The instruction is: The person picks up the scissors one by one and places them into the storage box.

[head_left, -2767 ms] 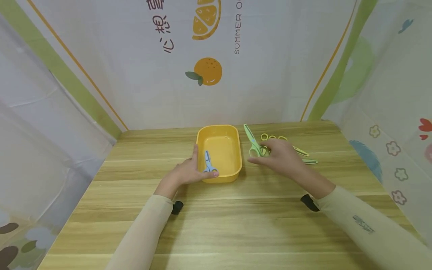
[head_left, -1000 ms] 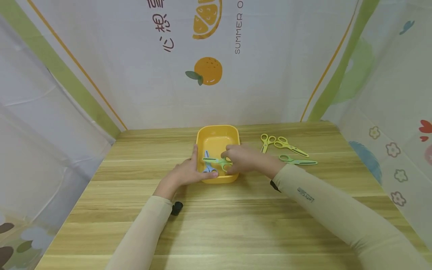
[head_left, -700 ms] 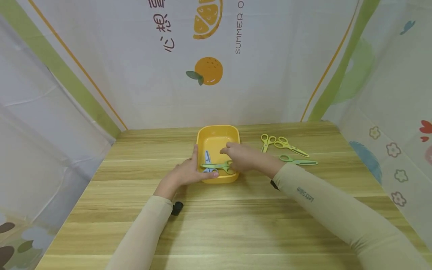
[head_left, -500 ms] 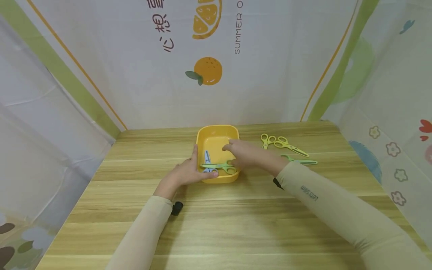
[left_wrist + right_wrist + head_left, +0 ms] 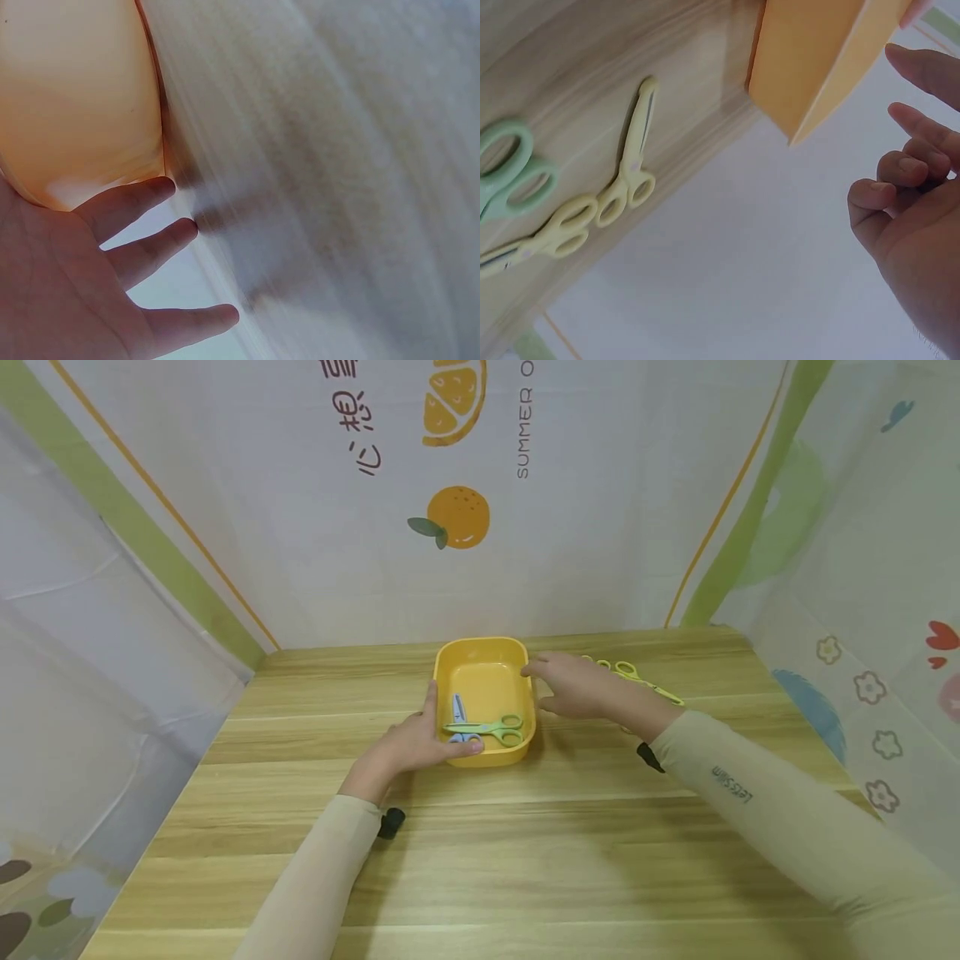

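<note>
In the head view, a yellow plastic box (image 5: 486, 758) stands on the wooden table. My left hand (image 5: 408, 742) rests against its near left corner, thumb over the near rim. Spread, straight fingers (image 5: 150, 255) show along its outer side in the left wrist view. Inside the box, light green scissors (image 5: 487, 727) lie across blue scissors (image 5: 459, 708). Just right of the box, my empty right hand (image 5: 581, 685) hovers with loosely bent fingers. Yellow scissors (image 5: 632, 161), a second yellow pair (image 5: 551, 232) and green scissors (image 5: 514, 169) lie on the table, partly hidden by the right arm in the head view.
The wooden table (image 5: 480, 852) reaches back to a white printed curtain (image 5: 585, 543). More printed cloth (image 5: 885, 677) hangs along the right side, and pale cloth (image 5: 135, 677) along the left.
My right hand has carried the light green scissors from the right into the box, let go of them, and drawn back to the right past the rim. The left hand stays put.
</note>
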Available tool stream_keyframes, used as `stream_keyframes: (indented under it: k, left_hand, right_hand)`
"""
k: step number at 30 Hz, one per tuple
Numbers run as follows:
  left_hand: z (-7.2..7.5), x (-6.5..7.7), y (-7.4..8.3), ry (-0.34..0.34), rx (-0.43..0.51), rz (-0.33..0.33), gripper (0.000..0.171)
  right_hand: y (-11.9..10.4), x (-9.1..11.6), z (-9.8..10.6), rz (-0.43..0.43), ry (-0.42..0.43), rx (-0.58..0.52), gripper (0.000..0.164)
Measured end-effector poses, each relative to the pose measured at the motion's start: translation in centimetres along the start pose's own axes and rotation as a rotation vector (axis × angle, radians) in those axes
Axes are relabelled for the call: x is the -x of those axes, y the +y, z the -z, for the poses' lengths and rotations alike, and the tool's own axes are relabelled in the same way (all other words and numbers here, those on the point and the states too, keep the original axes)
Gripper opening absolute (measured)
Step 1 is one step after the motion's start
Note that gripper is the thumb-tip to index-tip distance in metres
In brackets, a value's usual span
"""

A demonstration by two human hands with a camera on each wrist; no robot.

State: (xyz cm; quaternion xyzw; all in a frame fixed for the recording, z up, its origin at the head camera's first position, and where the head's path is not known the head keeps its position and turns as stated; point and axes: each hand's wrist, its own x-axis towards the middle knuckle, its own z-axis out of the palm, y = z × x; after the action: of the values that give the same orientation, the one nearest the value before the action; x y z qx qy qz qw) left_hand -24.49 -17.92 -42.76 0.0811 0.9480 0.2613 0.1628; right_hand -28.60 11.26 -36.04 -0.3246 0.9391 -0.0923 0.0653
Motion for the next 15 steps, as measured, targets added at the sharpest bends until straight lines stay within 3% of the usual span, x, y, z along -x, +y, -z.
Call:
stream_keyframes:
  k: [15]
  left_hand:
    - [-0.1, -0.3, -0.3, 0.007, -0.014, -0.007, 0.148]
  right_hand:
    - [2.8, 2.9, 1.4, -0.067, 0.038, -0.037, 0.074]
